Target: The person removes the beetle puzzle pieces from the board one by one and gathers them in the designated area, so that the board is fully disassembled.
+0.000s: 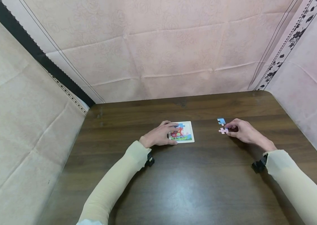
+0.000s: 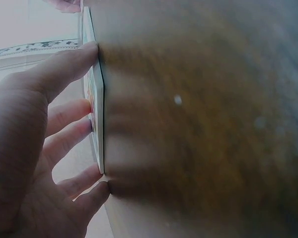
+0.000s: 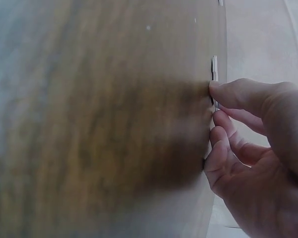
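A small white-framed jigsaw puzzle [image 1: 192, 137] lies flat on the table, with a colourful picture partly filled in. My left hand [image 1: 162, 134] holds it from its left side, thumb at the near edge and fingertips over the picture and far side; the left wrist view shows the frame's thin edge [image 2: 100, 124] under the fingers. To the right, my right hand [image 1: 244, 131] pinches a pale pink jigsaw piece [image 1: 223, 131] between thumb and forefinger, down at the tabletop. Just beyond it lies a blue jigsaw piece [image 1: 220, 121]. The other right fingers curl against the table.
The brown wooden table [image 1: 197, 175] has its far edge beyond the hands. Pale patterned cloth [image 1: 158, 53] hangs behind and at both sides. Each wrist carries a black camera mount [image 1: 259, 164].
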Demonstrator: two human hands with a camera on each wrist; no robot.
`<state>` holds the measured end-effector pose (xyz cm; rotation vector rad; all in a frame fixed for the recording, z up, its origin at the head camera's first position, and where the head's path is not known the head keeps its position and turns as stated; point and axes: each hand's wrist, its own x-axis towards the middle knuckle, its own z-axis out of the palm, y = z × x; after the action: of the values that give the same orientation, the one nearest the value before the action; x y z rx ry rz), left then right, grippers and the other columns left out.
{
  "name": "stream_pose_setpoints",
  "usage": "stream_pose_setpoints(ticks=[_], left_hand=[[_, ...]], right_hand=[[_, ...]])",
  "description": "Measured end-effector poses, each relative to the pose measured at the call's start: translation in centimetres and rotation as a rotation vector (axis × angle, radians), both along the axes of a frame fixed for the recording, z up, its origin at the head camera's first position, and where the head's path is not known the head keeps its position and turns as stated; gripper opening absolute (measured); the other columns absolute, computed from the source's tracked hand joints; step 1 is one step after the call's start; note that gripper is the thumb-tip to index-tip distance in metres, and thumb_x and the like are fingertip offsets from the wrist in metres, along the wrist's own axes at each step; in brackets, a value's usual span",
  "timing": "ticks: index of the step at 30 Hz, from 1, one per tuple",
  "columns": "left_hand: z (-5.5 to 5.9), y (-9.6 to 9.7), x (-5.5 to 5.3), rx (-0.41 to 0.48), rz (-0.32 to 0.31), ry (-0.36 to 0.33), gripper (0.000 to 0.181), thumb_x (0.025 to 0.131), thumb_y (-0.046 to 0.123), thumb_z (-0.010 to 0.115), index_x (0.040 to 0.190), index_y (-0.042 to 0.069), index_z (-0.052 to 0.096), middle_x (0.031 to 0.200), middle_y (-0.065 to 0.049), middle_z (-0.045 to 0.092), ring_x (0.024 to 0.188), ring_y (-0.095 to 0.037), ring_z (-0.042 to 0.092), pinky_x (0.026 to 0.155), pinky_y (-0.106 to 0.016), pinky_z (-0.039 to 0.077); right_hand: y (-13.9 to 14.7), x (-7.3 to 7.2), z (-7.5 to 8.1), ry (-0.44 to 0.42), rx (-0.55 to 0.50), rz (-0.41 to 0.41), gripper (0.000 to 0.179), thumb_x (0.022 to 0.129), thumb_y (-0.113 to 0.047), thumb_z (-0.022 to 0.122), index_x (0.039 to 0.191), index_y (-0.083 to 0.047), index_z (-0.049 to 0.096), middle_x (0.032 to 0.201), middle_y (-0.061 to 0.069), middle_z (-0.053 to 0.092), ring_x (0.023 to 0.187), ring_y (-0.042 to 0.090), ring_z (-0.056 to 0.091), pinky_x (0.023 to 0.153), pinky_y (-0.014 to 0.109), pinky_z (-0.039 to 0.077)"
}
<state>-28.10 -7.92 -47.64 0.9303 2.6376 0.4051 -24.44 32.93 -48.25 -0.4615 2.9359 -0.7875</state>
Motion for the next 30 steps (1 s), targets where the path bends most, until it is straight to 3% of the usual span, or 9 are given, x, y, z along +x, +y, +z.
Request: stream_pose_setpoints(ticks=[11, 20, 25, 30], left_hand=[[0.0, -0.1, 0.0, 0.006, -0.007, 0.0, 0.069, 0.101, 0.046, 0.078, 0.162, 0.022, 0.055, 0.18, 0.007, 0.034, 0.168, -0.028, 0.022, 0.13, -0.054, 0.039], [-0.1, 0.0, 0.0, 0.004, -0.007, -0.007, 0.069, 0.101, 0.047, 0.078, 0.162, 0.023, 0.055, 0.18, 0.006, 0.034, 0.168, -0.028, 0.022, 0.129, -0.055, 0.039], [-0.1, 0.0, -0.1, 0.001, -0.005, -0.005, 0.07, 0.101, 0.047, 0.078, 0.163, 0.022, 0.054, 0.18, 0.005, 0.033, 0.168, -0.029, 0.022, 0.13, -0.056, 0.039], [-0.1, -0.1, -0.1, -0.002, -0.011, 0.001, 0.07, 0.101, 0.047, 0.077, 0.162, 0.022, 0.054, 0.18, 0.005, 0.033, 0.168, -0.03, 0.022, 0.13, -0.056, 0.039]], right_hand=[[0.3, 0.0, 0.1, 0.001, -0.017, 0.006, 0.031, 0.098, -0.01, 0.08, 0.127, 0.001, 0.077, 0.121, 0.023, 0.071, 0.107, 0.035, 0.068, 0.091, 0.049, 0.052], [-0.1, 0.2, 0.5, -0.008, -0.04, -0.036, 0.044, 0.098, -0.017, 0.083, 0.134, 0.004, 0.071, 0.119, 0.024, 0.073, 0.109, 0.036, 0.066, 0.095, 0.054, 0.051], [-1.6, 0.5, 1.1, 0.034, -0.074, -0.058, 0.043, 0.098, -0.022, 0.084, 0.132, 0.002, 0.073, 0.117, 0.02, 0.076, 0.106, 0.033, 0.069, 0.092, 0.046, 0.052], [-3.5, 0.6, 1.6, 0.086, -0.112, -0.027, 0.039, 0.096, -0.02, 0.086, 0.128, 0.002, 0.076, 0.113, 0.017, 0.077, 0.102, 0.03, 0.072, 0.087, 0.036, 0.053]])
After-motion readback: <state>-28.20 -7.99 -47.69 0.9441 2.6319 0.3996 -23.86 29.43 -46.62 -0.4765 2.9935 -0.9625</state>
